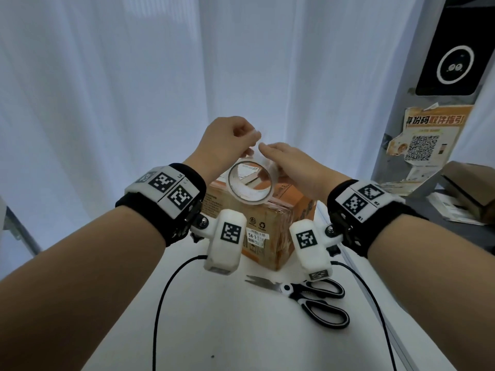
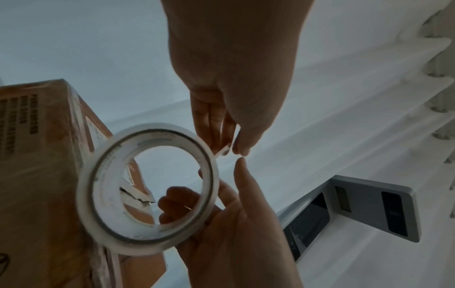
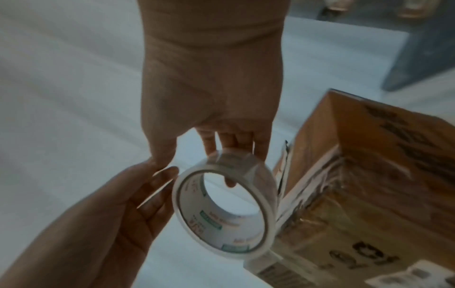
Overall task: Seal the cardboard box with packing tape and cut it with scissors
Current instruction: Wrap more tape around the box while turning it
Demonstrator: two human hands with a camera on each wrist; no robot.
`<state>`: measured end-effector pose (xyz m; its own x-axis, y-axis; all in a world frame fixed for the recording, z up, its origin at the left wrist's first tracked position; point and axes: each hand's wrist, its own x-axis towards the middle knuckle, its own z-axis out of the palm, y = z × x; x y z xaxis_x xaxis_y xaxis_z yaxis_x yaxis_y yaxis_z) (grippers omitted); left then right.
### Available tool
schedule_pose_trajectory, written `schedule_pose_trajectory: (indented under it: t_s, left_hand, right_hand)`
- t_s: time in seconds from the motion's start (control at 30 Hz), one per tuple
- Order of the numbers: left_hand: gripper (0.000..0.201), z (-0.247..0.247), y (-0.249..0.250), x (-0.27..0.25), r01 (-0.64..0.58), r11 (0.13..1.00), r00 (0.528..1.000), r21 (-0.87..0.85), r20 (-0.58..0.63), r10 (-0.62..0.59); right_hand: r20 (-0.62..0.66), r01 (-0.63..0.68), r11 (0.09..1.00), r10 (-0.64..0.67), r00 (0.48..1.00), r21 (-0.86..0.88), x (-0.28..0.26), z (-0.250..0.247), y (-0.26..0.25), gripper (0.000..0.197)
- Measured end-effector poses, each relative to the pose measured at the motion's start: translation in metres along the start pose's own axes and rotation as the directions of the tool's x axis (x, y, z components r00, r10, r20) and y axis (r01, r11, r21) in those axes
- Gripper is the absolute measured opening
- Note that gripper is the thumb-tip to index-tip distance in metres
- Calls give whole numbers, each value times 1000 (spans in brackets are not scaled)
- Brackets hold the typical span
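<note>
Above the box I hold a roll of clear packing tape [image 1: 238, 192] in the air. My right hand [image 1: 269, 154] grips the roll [image 3: 262, 176], with fingers through its core and the thumb on the rim. My left hand [image 1: 253, 137] pinches the tape's free end [image 2: 225, 151] at the top of the roll [image 2: 103, 194]. The brown cardboard box [image 1: 270, 223] stands on the white table [image 1: 241, 338], old tape along its top seam [image 3: 320, 187]. Black-handled scissors [image 1: 310, 297] lie on the table in front of the box, blades pointing left.
A grey post [image 1: 401, 76] with a QR-code poster [image 1: 426, 145] and a black panel [image 1: 450, 62] stands at the right. Another cardboard box [image 1: 466, 188] and papers [image 1: 452, 210] lie beside it. Black cables [image 1: 160, 303] run over the table. White curtains hang behind.
</note>
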<state>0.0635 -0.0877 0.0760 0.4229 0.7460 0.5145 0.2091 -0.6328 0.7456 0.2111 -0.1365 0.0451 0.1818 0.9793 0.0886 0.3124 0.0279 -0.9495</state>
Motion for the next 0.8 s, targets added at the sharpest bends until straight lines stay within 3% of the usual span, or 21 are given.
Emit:
schedule_pose_trajectory:
  t_s: [0.1,0.17,0.3,0.43,0.6,0.7,0.8]
  left_hand:
    - [25,-1,0,2,17,997,999,-79,-33,-20]
    - [23,-3,-4,1,61,991,996,-117,-60,-68]
    - [13,-5,-17,-5,127,985,986,-113,-93,-138]
    - [11,-2,-34,-12,259,951,959,-169,-68,-273]
    - [16,11,-51,-23,362,915,928,-177,-27,-372]
    - [18,17,-58,-19,352,923,928,-154,-72,-366]
    - [20,20,-61,-6,307,940,932,-151,-152,-329]
  right_hand:
    - [-40,54,992,-49,998,114,3,0,6,28]
    - [-103,111,994,-109,989,11,3,-1,5,18]
    - [-136,214,932,-262,955,-294,7,-8,-9,26]
    - [-36,233,737,-329,944,-635,16,-8,-11,34]
    - [-7,192,659,-288,958,-727,23,-4,6,31]
    - [-43,172,691,-282,958,-702,30,-6,13,30]
    - [-48,123,611,-255,966,-782,45,-14,19,38]
